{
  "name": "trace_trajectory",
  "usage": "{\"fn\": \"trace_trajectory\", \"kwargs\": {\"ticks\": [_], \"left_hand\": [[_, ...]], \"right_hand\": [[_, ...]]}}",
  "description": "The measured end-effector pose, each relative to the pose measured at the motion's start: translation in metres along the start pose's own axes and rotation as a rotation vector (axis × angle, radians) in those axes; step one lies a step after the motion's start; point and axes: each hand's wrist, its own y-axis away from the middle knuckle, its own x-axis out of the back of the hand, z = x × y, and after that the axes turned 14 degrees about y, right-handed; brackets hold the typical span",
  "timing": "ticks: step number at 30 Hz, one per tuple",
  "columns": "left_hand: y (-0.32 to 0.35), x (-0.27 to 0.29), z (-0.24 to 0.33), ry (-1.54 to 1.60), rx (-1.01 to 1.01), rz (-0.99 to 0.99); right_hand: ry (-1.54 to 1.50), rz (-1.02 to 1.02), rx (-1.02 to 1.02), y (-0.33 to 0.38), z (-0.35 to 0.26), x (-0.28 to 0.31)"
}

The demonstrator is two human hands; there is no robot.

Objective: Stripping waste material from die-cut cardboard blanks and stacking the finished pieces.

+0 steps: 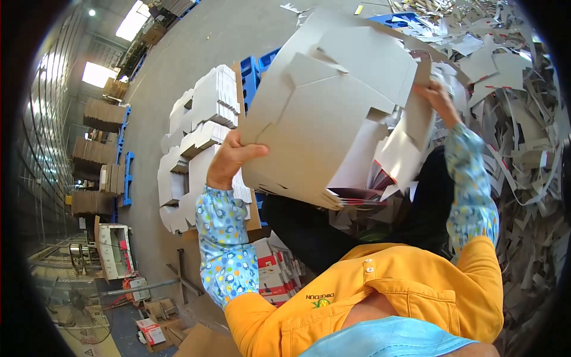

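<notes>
A large stack of die-cut grey cardboard sheets [315, 131], with cut slits and crease lines, is held tilted above my lap. My left hand [232, 159] grips its left edge, thumb on the grey face and fingers behind. At the far right, my right hand [439, 100] is closed around a bent cardboard strip [421, 113] along the stack's edge; some fingers are hidden there. Beneath the stack's lower right corner, white and dark red printed sheets [380, 181] show, slightly blurred.
Left of my knees, white die-cut blanks [208, 104] lie in piles on a blue pallet [250, 80]. Paper offcuts [517, 149] heap up on the right. Red and white printed cartons [276, 273] sit by my left leg. Brown cardboard stacks [95, 149] stand farther left.
</notes>
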Motion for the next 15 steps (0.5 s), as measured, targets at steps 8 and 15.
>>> {"fn": "trace_trajectory", "kwargs": {"ticks": [8,15], "left_hand": [[-0.047,-0.025,-0.029,-0.029,0.016,-0.026],[-0.042,-0.004,-0.054,0.104,0.075,0.106]], "right_hand": [[-0.546,0.153,-0.008,-0.027,-0.042,-0.182],[-0.738,0.03,0.003,0.037,-0.042,-0.176]]}}
